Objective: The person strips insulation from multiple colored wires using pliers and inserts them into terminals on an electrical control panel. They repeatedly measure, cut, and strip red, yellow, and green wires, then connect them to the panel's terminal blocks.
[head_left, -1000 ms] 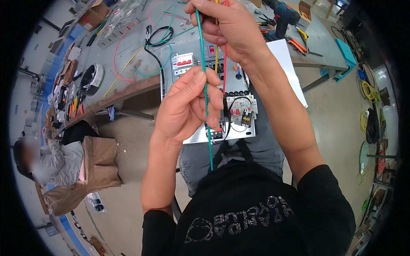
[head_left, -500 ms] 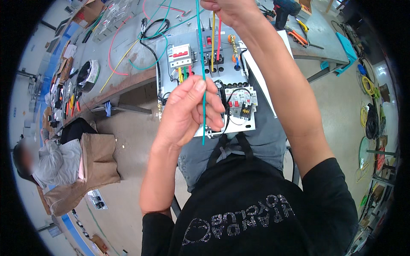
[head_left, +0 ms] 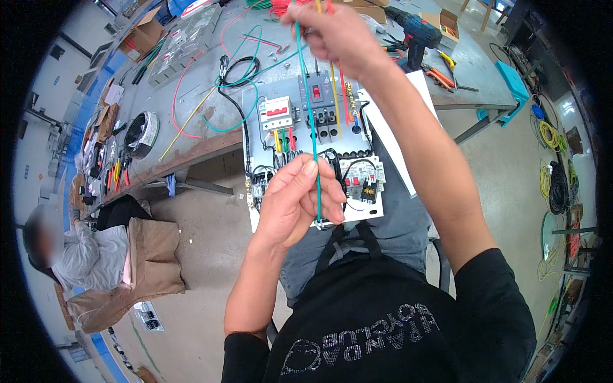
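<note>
My left hand (head_left: 297, 201), closed in a pinch, grips a green wire (head_left: 308, 102) near its lower end. Higher up, my right hand (head_left: 338, 39) holds the upper part of that wire, along with a yellow wire (head_left: 336, 96) and a red wire (head_left: 343, 89) that hang down from it. Beneath the hands lies a grey mounting plate (head_left: 262, 150) with electrical parts. On it are a white breaker with red levers (head_left: 276, 115), a dark grey breaker with a red switch (head_left: 317, 96), a brass terminal bar (head_left: 350, 105) and smaller breakers (head_left: 359, 180) at the near edge.
A cordless drill (head_left: 418, 35) stands on the grey table (head_left: 198, 115), beside orange-handled pliers (head_left: 440, 78). Loose wires, a black cable (head_left: 239, 71) and a wire coil (head_left: 142, 134) lie to the left. Another person (head_left: 96, 249) sits at the far left. A blue stool (head_left: 511, 89) stands right.
The view has shifted, so the plate and table sit lower in the picture. The yellow and red wires' lower ends have swung rightward, away from the dark breaker's terminals. Both hands keep their grip.
</note>
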The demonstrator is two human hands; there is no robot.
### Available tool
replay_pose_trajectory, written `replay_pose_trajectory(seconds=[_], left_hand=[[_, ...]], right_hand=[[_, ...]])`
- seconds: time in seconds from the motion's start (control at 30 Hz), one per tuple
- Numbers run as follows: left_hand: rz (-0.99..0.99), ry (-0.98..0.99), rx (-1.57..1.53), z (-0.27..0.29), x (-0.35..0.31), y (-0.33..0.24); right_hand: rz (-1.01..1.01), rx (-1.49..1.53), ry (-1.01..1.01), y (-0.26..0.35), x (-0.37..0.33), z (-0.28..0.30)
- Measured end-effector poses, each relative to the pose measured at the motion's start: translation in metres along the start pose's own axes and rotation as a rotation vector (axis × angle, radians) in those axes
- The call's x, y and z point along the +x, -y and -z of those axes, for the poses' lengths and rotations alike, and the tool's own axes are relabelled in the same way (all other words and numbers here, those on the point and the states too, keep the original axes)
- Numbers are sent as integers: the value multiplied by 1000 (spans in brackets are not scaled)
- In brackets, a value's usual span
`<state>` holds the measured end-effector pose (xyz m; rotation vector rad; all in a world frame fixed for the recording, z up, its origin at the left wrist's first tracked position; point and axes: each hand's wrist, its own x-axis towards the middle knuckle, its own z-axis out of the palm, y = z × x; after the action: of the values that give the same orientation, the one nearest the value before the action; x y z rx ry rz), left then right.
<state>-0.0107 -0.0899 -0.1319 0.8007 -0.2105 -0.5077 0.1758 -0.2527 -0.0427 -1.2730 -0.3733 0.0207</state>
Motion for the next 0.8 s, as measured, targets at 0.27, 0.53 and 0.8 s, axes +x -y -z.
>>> replay_pose_trajectory(seconds=[0.27,0.53,0.8], left_hand=[[-6,-91,-36,6,7,-3],[-52,-141,-6,-6,8,-9],[-128,113,-34,1,-2,-7]], right_hand=[[11,-88,72,-10,-55,-19],[105,-103,25,-3,-48,-20],[-15,177,-21,-8,-44,-1]])
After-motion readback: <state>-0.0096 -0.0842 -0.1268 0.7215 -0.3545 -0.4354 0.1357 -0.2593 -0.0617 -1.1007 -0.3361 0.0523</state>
